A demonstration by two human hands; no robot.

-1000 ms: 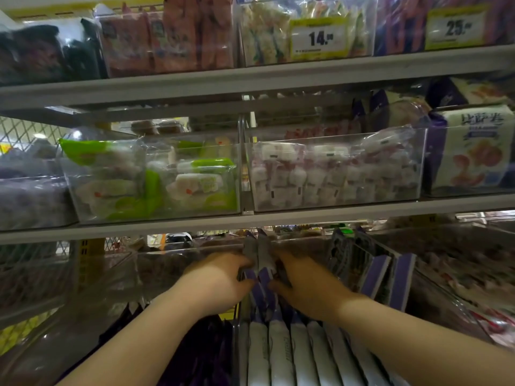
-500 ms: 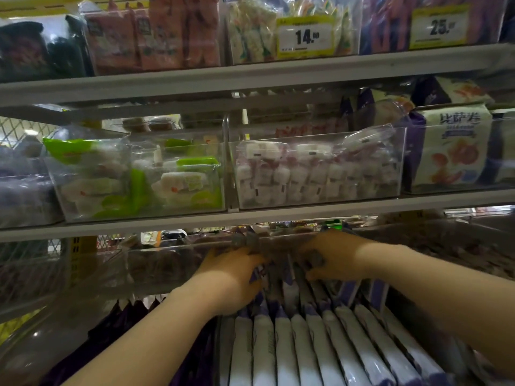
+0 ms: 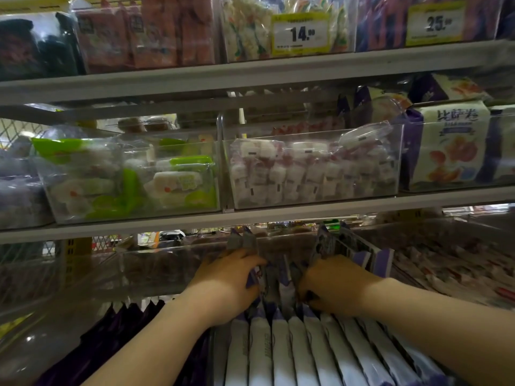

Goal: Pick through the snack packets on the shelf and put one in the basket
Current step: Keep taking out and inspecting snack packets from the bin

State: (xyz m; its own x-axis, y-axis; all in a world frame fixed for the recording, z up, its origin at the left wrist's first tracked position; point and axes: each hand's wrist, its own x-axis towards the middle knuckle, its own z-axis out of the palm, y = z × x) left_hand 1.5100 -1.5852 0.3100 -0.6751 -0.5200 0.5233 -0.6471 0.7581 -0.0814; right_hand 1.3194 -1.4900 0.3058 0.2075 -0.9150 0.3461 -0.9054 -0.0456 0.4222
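The left hand (image 3: 226,285) and right hand (image 3: 335,286) each clutched upright snack packets (image 3: 281,349), with more standing between them.

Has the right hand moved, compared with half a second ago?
Yes. The right hand has drawn back toward the person. It now sits farther below the grey shelf edge, among the packets.

My left hand (image 3: 225,285) curls round a few upright purple-and-white snack packets (image 3: 281,355). My right hand (image 3: 334,288) digs into the same row just beside it, fingers buried, its grip hidden. Above the grey shelf rail (image 3: 278,215), a clear tub (image 3: 312,168) holds small white sweets. A yellow price tag (image 3: 301,33) reads 14.
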